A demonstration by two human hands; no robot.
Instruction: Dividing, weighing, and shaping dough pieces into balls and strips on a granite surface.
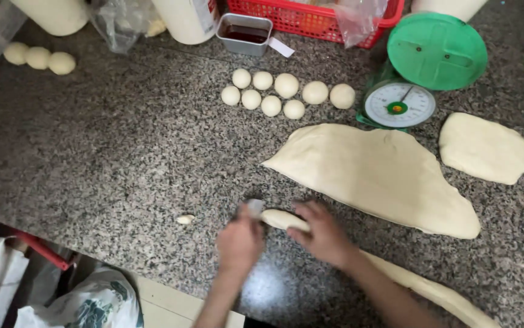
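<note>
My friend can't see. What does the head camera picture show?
Two hands work on a dough rope on a speckled stone counter: the left hand holds a small scraper, the right hand presses the rope. Behind lie a flat dough sheet, nine dough balls and a green scale.

There is one camera, worn on the person's head. It looks almost straight down, from close above, at the speckled grey stone counter (110,152). The counter's near edge runs along the bottom.

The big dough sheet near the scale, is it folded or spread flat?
Spread flat: the dough sheet lies as one layer on the counter.
</note>
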